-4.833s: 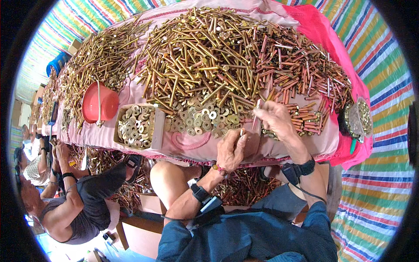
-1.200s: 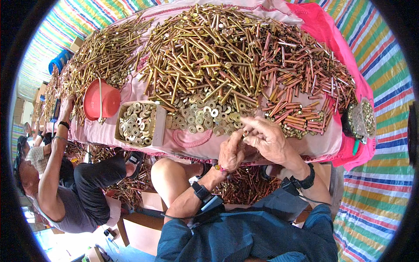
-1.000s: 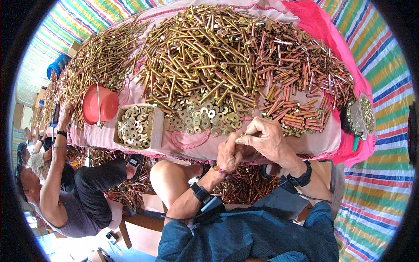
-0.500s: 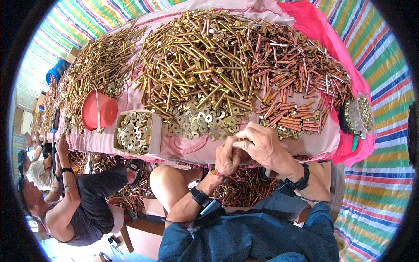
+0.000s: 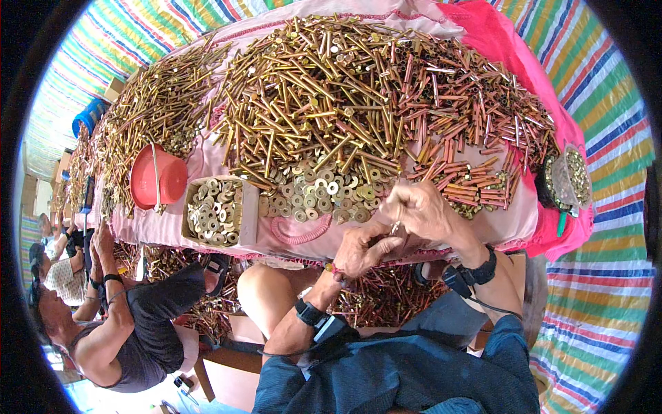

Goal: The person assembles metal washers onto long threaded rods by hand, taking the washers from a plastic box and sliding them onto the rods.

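Note:
My left hand (image 5: 364,250) is closed in front of the washers, thumb against the fingers. A small, shiny metal end (image 5: 395,228) shows at its fingertips; the rest is hidden in the grip. Just above and to the right, my right hand (image 5: 429,212) is closed with curled fingers, and whatever they hold is hidden. Beyond my hands lie loose flat washers (image 5: 324,193), a big heap of long yellowish bolts (image 5: 303,90) and, to the right, a heap of coppery metal tubes (image 5: 476,103). Small brassy nuts (image 5: 469,209) lie beside my right hand.
A box of washers (image 5: 214,214) and a red bucket (image 5: 148,183) stand on the left of the pink cloth (image 5: 303,243). A clear tub of small parts (image 5: 574,181) sits at the right edge. Another person (image 5: 103,331) works at left. More metal parts lie below the table edge.
My hands were close together, fingers touching. Now they are slightly apart, the right one raised and curled, and a small metal end shows at my left fingertips.

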### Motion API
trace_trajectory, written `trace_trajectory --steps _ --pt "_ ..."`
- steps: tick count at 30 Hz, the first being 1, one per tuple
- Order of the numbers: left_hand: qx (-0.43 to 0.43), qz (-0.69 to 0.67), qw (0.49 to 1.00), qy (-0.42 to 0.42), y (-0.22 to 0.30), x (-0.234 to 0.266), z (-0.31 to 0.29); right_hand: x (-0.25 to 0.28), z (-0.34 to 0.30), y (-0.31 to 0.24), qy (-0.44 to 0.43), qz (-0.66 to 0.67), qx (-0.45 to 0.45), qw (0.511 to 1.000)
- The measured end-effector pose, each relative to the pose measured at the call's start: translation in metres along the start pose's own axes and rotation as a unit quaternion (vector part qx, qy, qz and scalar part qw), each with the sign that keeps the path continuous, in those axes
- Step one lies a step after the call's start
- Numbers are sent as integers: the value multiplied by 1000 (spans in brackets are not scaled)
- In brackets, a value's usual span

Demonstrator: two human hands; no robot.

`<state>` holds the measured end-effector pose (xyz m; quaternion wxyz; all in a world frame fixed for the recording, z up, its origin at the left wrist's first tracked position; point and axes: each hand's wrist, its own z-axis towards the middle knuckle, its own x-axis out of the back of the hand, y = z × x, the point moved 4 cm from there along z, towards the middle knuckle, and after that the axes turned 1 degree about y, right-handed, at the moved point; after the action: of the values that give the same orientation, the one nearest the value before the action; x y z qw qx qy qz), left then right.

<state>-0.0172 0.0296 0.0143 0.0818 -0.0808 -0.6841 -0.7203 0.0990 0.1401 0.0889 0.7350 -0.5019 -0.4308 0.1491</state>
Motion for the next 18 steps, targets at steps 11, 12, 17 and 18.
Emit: trace_trajectory --steps 11,12,17,18 --pt "-9 80 995 -67 0 -4 6 -33 40 37 98 -268 104 953" --pt "-11 80 995 -65 -1 -4 6 -30 41 35 144 -229 130 954" --pt "-4 52 998 19 -3 -2 2 6 41 17 290 -42 114 949" --pt "-4 51 999 19 -2 -2 2 13 38 15 301 26 104 947"
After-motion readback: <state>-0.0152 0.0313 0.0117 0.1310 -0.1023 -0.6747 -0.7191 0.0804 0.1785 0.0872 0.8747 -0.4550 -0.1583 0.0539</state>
